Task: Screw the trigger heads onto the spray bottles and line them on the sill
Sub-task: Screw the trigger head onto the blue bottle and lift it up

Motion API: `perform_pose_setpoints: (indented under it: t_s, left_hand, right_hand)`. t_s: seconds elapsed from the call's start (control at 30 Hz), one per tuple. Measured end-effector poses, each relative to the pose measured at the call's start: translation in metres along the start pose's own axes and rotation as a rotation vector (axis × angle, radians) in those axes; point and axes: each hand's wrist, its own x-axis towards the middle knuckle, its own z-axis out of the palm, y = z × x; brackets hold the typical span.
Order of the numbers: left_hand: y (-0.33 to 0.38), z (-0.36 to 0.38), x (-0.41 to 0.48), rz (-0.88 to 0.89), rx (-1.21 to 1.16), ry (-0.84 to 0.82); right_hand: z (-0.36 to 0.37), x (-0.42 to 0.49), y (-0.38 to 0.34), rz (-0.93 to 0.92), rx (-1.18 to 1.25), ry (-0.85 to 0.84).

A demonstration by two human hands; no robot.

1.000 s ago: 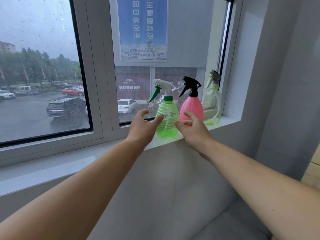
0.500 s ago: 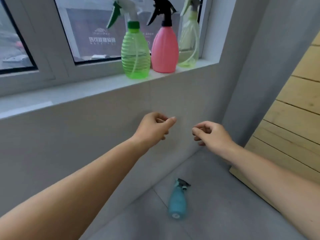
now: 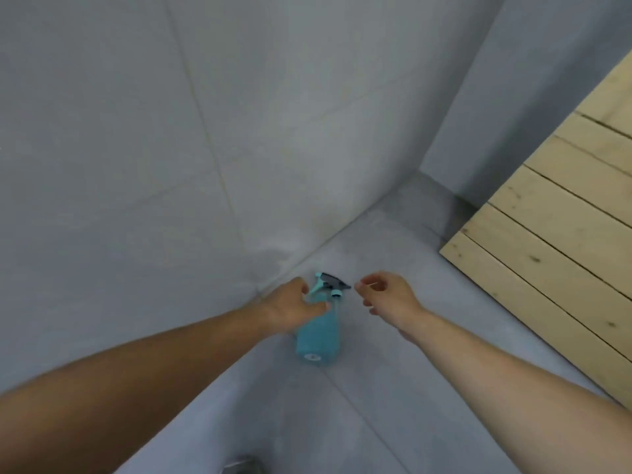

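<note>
A teal spray bottle [image 3: 319, 340] lies on its side on the grey floor [image 3: 410, 388], close to the wall. Its dark trigger head [image 3: 333, 285] is on the neck and points away from me. My left hand [image 3: 290, 309] is over the bottle's shoulder, thumb and fingers spread around the neck; I cannot tell whether it touches. My right hand [image 3: 386, 295] hovers just right of the trigger head, fingers loosely curled and holding nothing. The sill and the other bottles are out of view.
A grey tiled wall [image 3: 171, 148] rises on the left and meets the floor just behind the bottle. Light wooden planks [image 3: 554, 241] lie on the floor at the right. A bit of metal [image 3: 242, 465] shows at the bottom edge.
My view has dropped from the sill with its three bottles to the floor. Both hands have come down from the sill to the teal bottle, the left now over its neck.
</note>
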Motion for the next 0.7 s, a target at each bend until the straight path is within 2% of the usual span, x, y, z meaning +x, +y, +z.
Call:
perform_pose_setpoints:
  t_s: [0.1, 0.37, 0.7]
  left_hand:
    - [-0.006, 0.009, 0.025, -0.040, 0.080, -0.013]
    - [-0.030, 0.038, 0.073, -0.242, -0.065, -0.117]
    - [-0.048, 0.055, 0.086, -0.279, -0.268, -0.106]
  right_hand:
    - [0.022, 0.031, 0.023, 0.049, -0.012, -0.006]
    - [0.055, 0.103, 0.044, 0.058, -0.133, 0.011]
    - [0.073, 0.126, 0.052, 0.097, -0.242, 0.015]
